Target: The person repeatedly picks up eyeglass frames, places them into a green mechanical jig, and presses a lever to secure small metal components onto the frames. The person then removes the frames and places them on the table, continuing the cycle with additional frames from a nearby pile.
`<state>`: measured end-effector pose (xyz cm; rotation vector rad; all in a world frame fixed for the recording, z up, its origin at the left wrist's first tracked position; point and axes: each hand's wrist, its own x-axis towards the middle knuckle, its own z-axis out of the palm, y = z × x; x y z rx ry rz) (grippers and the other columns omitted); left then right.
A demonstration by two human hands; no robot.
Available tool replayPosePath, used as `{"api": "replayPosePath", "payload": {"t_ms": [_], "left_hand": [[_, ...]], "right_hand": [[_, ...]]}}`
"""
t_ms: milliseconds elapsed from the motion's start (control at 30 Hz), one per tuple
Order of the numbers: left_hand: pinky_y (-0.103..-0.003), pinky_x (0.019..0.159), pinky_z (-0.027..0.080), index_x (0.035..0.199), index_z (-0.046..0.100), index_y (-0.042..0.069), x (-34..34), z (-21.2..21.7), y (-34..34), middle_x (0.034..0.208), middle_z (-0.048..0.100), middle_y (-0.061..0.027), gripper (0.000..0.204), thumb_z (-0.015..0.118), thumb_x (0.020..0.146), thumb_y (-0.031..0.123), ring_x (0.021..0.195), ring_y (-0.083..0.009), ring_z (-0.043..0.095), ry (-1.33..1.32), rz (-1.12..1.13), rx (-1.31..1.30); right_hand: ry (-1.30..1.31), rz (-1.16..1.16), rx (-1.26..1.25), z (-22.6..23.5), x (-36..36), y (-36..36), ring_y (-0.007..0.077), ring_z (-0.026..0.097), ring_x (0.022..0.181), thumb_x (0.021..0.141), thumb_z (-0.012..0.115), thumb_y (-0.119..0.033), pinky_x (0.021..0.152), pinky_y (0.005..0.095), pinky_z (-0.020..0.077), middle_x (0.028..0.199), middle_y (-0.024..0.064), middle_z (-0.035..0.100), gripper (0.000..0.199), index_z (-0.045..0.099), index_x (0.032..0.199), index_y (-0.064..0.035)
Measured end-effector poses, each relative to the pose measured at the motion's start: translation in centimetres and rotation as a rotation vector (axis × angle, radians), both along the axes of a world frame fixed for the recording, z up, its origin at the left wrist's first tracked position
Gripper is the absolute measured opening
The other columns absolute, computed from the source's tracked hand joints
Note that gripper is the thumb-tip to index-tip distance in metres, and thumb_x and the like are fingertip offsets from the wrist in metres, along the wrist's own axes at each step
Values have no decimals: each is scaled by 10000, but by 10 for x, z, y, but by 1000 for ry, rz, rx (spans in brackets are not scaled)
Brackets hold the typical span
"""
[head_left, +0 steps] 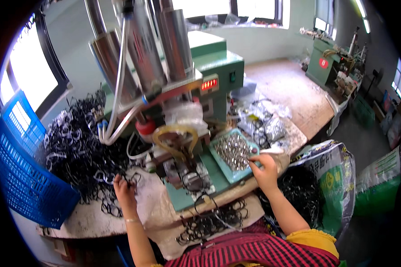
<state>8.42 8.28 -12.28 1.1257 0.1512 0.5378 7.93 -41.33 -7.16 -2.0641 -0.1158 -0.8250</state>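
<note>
My left hand [124, 192] is at the near edge of a pile of thin black bands [82, 147], its fingers pinched on a black band [134, 180]. Over the right side of a light-blue tray [229, 177] is my right hand [266, 172], thumb and fingertips together; anything between them is too small to make out. Many small shiny metal pieces [232, 151] fill the tray. Between my hands stands a green bench press [218, 66] with metal cylinders; a black band [203, 196] hangs at its small metal fixture [192, 179].
A blue plastic basket [29, 178] leans at the left. More black bands [209, 222] lie on the table edge before me. At the right is an open sack [334, 178] with black bands inside. Clear plastic bags [269, 122] lie behind the tray. Another green machine [321, 62] stands far right.
</note>
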Motion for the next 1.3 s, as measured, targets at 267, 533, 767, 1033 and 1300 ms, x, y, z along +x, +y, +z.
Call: {"api": "replayPosePath", "payload": {"t_ms": [267,533,767,1033,1300], "left_hand": [[-371,852,573,1200,596,37,13,35,-52,1071,651,-91,297,536,1065,295,937,-212,673,-29,-108,-87],[-341,783,599,1113,604,25,-43,5,-77,1001,679,-105,111,586,1025,90,868,-215,691,73,92,-9],[-383,787,597,1093,598,22,-50,163,-164,1116,646,-148,94,556,1010,9,1005,-239,649,-623,-72,392],[-351,746,585,921,653,-12,-42,174,-177,968,701,-172,132,596,860,-114,902,-253,687,-507,-36,740],[-421,869,529,966,796,146,-48,140,-205,1008,752,-12,270,849,702,146,892,-253,667,-591,-204,1438]], "right_hand": [[17,468,187,57,43,99,248,677,873,779,755,-23,815,335,520,938,116,707,220,700,991,-10],[183,489,536,44,23,128,116,638,900,817,738,-33,859,265,489,918,47,689,400,604,1192,5],[311,669,811,57,21,135,88,629,905,834,733,-14,891,242,468,930,41,703,483,535,1271,43],[275,679,544,78,-3,122,228,652,1145,851,663,-30,1023,340,452,1197,162,699,468,559,1305,10],[175,-39,-422,-17,50,31,405,469,1349,765,792,-173,1090,491,414,1306,237,600,244,749,995,-105]]}}
